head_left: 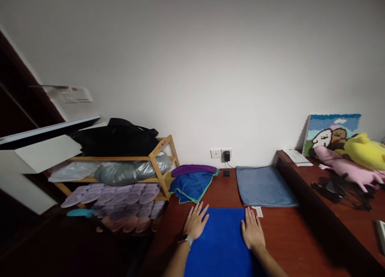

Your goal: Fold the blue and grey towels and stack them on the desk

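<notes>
A bright blue cloth (224,239) lies spread flat on the reddish-brown table (290,229), its near end running out of the picture. My left hand (196,221) rests flat at the cloth's far left corner, fingers outstretched, a watch on the wrist. Over the far right corner lies my right hand (252,230), also flat with its fingers extended. Neither hand grips anything. Just beyond the left hand sits a crumpled blue cloth with green edging (192,185), and a folded purple cloth (192,170) is behind it. A grey-blue cloth (266,187) lies flat beyond the right hand.
A wooden rack (161,148) with slippers (114,193) and a black bag (120,138) stands left. On the raised right-hand surface are a pink plush toy (345,166), a yellow plush toy (363,150) and dark cables (345,193). A black plug (226,155) sits in the wall socket.
</notes>
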A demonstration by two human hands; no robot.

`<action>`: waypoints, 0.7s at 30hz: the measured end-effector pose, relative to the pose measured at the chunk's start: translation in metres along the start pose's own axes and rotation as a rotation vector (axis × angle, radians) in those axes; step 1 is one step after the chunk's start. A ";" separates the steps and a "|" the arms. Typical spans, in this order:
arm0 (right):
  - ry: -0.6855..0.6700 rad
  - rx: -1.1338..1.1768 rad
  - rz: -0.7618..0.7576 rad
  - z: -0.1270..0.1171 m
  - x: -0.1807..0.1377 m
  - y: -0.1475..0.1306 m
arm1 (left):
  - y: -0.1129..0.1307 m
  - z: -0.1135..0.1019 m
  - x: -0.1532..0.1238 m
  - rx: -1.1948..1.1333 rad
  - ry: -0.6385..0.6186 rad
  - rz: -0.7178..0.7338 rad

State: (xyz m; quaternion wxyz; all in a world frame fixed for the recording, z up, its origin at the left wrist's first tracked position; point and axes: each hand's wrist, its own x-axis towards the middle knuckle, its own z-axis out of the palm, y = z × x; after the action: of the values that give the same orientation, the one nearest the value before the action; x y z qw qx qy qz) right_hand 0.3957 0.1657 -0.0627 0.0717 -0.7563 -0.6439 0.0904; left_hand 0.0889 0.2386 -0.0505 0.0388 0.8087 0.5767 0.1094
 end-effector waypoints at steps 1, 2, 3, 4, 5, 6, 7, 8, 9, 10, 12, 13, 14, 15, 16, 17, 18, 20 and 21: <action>0.005 0.002 0.008 0.000 0.000 -0.001 | 0.001 -0.001 0.000 0.000 0.010 0.001; 0.005 0.006 0.013 -0.001 0.000 -0.001 | 0.001 -0.002 0.000 0.003 0.019 0.001; 0.002 0.010 0.015 -0.002 0.000 -0.002 | 0.001 -0.004 0.000 0.011 0.025 0.001; -0.004 0.013 0.015 -0.002 0.000 -0.002 | 0.001 -0.007 0.001 0.022 0.027 0.003; -0.009 0.015 0.015 -0.003 0.000 -0.003 | 0.002 -0.011 0.002 0.033 0.026 0.010; -0.012 0.016 0.017 -0.004 0.001 -0.003 | 0.004 -0.014 0.003 0.042 0.023 0.020; -0.010 0.017 0.018 -0.004 0.001 -0.004 | 0.009 -0.016 0.005 0.049 0.020 0.032; -0.008 0.017 0.021 -0.005 0.001 -0.004 | 0.016 -0.017 0.006 0.052 0.018 0.044; -0.006 0.017 0.025 -0.006 0.001 -0.005 | 0.027 -0.016 0.007 0.052 0.019 0.059; -0.005 0.017 0.028 -0.006 0.002 -0.005 | 0.042 -0.013 0.007 0.046 0.023 0.077; -0.008 0.010 0.032 -0.006 0.002 -0.006 | 0.080 -0.001 0.007 0.012 0.029 0.141; -0.013 0.003 0.034 -0.005 0.003 -0.006 | 0.100 0.007 0.006 -0.021 0.034 0.185; -0.018 -0.002 0.038 -0.005 0.003 -0.006 | 0.120 0.016 0.004 -0.057 0.032 0.228; -0.022 -0.005 0.042 -0.004 0.003 -0.005 | 0.138 0.024 0.002 -0.086 0.030 0.250; -0.023 -0.005 0.046 -0.003 0.004 -0.005 | 0.151 0.031 0.001 -0.111 0.027 0.257; -0.022 -0.003 0.050 -0.002 0.004 -0.005 | 0.160 0.036 -0.001 -0.127 0.020 0.251; -0.019 0.000 0.052 -0.001 0.004 -0.004 | 0.162 0.038 -0.002 -0.135 0.012 0.234; -0.014 -0.001 0.052 0.000 0.004 -0.003 | 0.150 0.035 -0.004 -0.131 -0.004 0.182; -0.013 -0.001 0.049 0.001 0.004 -0.003 | 0.136 0.031 -0.006 -0.119 -0.007 0.149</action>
State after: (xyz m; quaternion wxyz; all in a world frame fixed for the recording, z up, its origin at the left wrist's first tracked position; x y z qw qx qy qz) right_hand 0.3932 0.1703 -0.0631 0.0651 -0.7712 -0.6258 0.0969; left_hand 0.2195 0.1901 -0.0553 0.0803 0.8459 0.5074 0.1432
